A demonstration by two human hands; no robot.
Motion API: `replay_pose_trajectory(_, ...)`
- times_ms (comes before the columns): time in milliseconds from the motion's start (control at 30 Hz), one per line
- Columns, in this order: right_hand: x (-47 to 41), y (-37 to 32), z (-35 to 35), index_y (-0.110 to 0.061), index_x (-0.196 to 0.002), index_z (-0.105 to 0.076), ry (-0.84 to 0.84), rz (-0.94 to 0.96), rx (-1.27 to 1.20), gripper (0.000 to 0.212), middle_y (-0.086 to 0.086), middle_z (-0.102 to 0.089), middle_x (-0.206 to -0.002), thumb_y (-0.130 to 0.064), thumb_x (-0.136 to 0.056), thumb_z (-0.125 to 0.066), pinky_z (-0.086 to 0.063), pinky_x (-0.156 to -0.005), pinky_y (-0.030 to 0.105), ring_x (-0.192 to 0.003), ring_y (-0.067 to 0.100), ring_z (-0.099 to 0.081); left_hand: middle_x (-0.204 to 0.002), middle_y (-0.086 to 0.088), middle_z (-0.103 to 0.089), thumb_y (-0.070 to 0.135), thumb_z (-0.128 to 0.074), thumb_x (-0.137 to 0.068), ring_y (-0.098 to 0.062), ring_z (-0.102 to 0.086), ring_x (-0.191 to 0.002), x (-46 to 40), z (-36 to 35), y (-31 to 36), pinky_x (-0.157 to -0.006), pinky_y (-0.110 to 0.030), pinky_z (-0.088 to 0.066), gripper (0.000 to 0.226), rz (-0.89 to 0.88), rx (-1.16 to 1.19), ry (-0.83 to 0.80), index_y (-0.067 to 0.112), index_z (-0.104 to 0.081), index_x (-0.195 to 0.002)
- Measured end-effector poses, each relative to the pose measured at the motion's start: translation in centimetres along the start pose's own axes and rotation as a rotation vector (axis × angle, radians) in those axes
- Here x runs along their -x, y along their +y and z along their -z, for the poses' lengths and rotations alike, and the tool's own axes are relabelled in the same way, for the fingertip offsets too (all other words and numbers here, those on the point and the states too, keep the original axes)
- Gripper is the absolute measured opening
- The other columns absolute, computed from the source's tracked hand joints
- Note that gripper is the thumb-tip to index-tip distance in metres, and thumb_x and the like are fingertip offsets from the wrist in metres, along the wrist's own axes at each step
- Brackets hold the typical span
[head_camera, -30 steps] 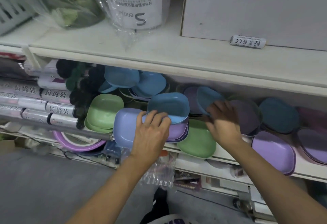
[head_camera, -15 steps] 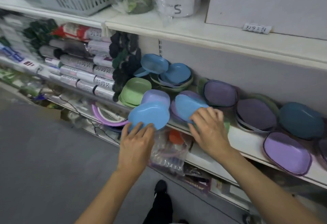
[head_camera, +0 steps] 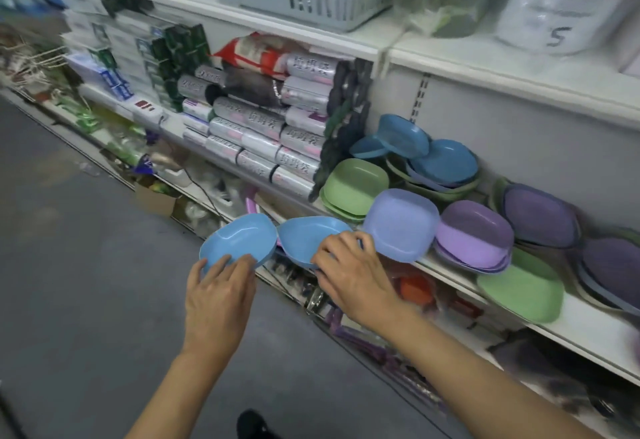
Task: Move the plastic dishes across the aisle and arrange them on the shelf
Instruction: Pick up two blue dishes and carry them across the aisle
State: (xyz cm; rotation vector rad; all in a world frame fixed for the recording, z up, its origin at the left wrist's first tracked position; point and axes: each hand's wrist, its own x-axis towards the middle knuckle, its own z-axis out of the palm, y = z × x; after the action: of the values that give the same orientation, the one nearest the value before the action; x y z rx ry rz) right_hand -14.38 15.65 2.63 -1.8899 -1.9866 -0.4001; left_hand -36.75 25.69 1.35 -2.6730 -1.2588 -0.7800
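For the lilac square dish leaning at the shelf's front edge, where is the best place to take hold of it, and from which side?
Probably the lower front rim of the lilac square dish, approached from the aisle side. It tilts with its hollow toward the aisle, that rim overhangs the shelf edge, and its right side lies against the purple dish stack. The right hand, gripping a blue dish, is nearest.

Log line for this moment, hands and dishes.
left hand grips light blue dish | right hand grips second blue dish | both off shelf
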Motion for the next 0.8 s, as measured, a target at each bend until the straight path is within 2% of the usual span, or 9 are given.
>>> replay_pose_trajectory(200, -7.9, -6.0, -5.8, -0.018, -0.091, -0.059, -0.032, -0.014, -0.017, 0.002, 0.001, -0.057, -0.098, -0.02, -0.09, -0.057, -0.042, -0.088, 0.045, -0.091, 0.027, -0.056, -0.083, 0.0, -0.063, 0.015, -0.051, -0.094, -0.029, -0.067, -0.09, -4.0, -0.2, -11.3, -0.097, -0.051, -0.045, 0.015, -0.055, 0.006, 0.015, 0.014, -0.065, -0.098)
replay_pose_trajectory(333, -15.4, -9.6, -8.2, -0.018, -0.093, -0.06, -0.003, 0.016, -0.001, 0.006, 0.001, -0.058, -0.1, -0.018, -0.087, -0.06, -0.038, -0.088, 0.044, -0.092, 0.026, -0.056, -0.112, -0.002, -0.073, 0.017, -0.056, -0.092, -0.031, -0.068, -0.109, -6.7, 0.7, -19.6, -0.1, -0.055, -0.042, 0.017, -0.078, -0.007, 0.033, 0.013, -0.071, -0.099)
replay_pose_trajectory(400, -20.4, -12.1, -9.6, -0.019, -0.093, -0.061, 0.015, 0.05, -0.014, 0.008, 0.0, -0.059, -0.101, -0.02, -0.085, -0.06, -0.035, -0.088, 0.042, -0.094, 0.026, -0.056, -0.117, -0.003, -0.073, 0.021, -0.056, -0.092, -0.032, -0.067, -0.113, -8.0, 1.7, -24.4, -0.101, -0.056, -0.041, 0.017, -0.054, -0.049, 0.055, 0.014, -0.071, -0.095)
replay_pose_trajectory(500, -27.6, -15.7, -12.1, -0.018, -0.093, -0.062, 0.049, 0.108, -0.054, 0.007, 0.0, -0.059, -0.102, -0.019, -0.087, -0.063, -0.034, -0.087, 0.042, -0.095, 0.027, -0.056, -0.116, -0.003, -0.073, 0.022, -0.053, -0.094, -0.032, -0.067, -0.113, -9.2, 3.0, -30.9, -0.101, -0.057, -0.041, 0.02, 0.013, -0.098, 0.084, 0.013, -0.071, -0.095)
replay_pose_trajectory(700, -41.5, -23.4, -20.2, -0.019, -0.096, -0.061, 0.076, 0.239, -0.197, 0.015, 0.0, -0.057, -0.107, -0.016, -0.085, -0.07, -0.039, -0.086, 0.045, -0.099, 0.027, -0.053, -0.113, 0.0, -0.073, 0.016, -0.059, -0.093, -0.031, -0.066, -0.111, -11.2, 3.3, -44.7, -0.1, -0.055, -0.041, 0.01, 0.151, -0.222, 0.13, 0.016, -0.069, -0.093)
replay_pose_trajectory(800, -49.2, -27.8, -25.3, -0.019, -0.094, -0.061, 0.103, 0.324, -0.267, 0.008, 0.0, -0.058, -0.106, -0.016, -0.089, -0.067, -0.039, -0.085, 0.045, -0.097, 0.028, -0.055, -0.112, 0.002, -0.073, 0.016, -0.059, -0.093, -0.03, -0.066, -0.112, -13.0, 2.9, -52.7, -0.1, -0.054, -0.039, 0.01, 0.223, -0.299, 0.148, 0.016, -0.068, -0.092)
